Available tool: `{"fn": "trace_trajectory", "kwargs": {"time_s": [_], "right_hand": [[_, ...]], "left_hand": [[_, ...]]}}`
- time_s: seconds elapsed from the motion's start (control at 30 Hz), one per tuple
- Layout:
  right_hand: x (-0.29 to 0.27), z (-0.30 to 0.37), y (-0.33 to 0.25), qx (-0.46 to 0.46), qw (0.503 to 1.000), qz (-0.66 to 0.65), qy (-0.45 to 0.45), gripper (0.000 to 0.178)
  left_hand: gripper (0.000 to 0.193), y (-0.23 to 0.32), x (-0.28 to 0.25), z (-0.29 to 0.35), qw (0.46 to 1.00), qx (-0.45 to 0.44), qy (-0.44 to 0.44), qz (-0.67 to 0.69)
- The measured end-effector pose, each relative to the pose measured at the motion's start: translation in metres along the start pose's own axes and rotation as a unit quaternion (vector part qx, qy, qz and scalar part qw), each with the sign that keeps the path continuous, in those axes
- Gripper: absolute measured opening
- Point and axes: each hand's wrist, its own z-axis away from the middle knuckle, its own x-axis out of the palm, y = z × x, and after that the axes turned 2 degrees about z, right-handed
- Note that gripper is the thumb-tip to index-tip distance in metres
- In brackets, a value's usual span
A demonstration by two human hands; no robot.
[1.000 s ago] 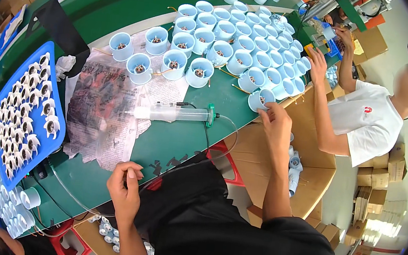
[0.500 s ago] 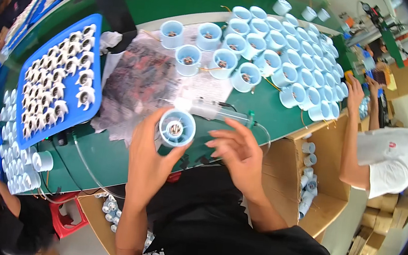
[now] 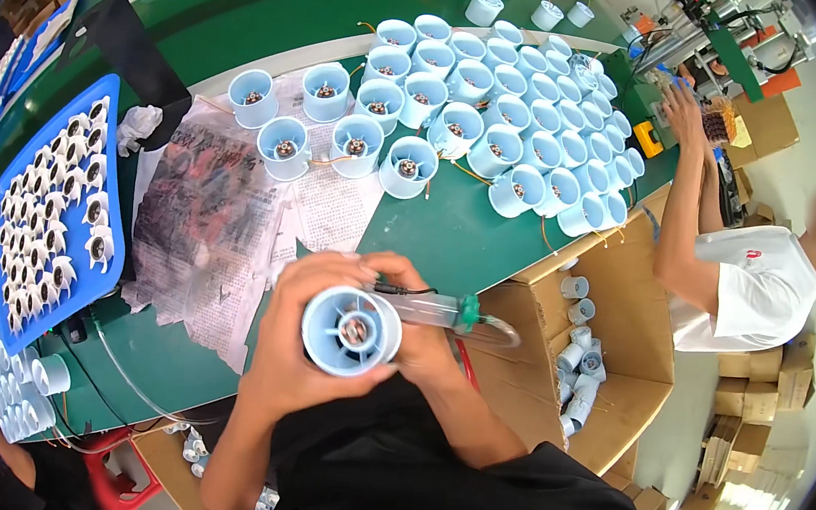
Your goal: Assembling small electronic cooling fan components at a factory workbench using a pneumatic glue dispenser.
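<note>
My left hand (image 3: 279,346) is wrapped round a light blue plastic cup-shaped housing (image 3: 321,328), its open mouth facing up and a small metal part at its centre. Close behind that housing, my right hand (image 3: 420,349) is closed on a clear dispensing syringe (image 3: 427,309) with a green end fitting and a thin hose. The housing hides some of the right hand's fingers and the syringe's tip. Beyond both hands, several similar blue housings (image 3: 408,166) stand upright on newspaper (image 3: 216,213).
A blue tray (image 3: 108,266) of white finned impellers lies at the left. Rows of blue housings (image 3: 541,149) fill the back right of the green table (image 3: 431,232). An open cardboard box (image 3: 627,406) holds more housings. A co-worker (image 3: 752,279) in white works at the right.
My right hand, open and apart before, now grips the syringe, lifted from the table and brought against the housing. My left hand still holds the housing. The view has shifted to the right.
</note>
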Motion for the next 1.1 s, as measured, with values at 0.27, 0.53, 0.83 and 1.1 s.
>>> {"fn": "trace_trajectory", "kwargs": {"time_s": [0.27,0.53,0.83,1.1], "right_hand": [[-0.007,-0.035,-0.001,0.039,0.98,-0.193,0.023,0.058],[-0.017,-0.037,-0.029,-0.034,0.997,-0.07,-0.016,0.062],[-0.01,-0.03,-0.039,-0.07,0.985,0.135,-0.083,0.056],[-0.002,-0.031,-0.052,-0.073,0.975,0.189,-0.094,0.053]], "left_hand": [[0.066,0.028,-0.018,0.033,0.988,-0.036,0.043,-0.145],[0.061,0.002,-0.031,0.06,0.947,-0.162,0.107,-0.257],[0.066,0.0,-0.032,0.063,0.945,-0.152,0.104,-0.271],[0.067,0.001,-0.032,0.063,0.946,-0.159,0.104,-0.263]]}}
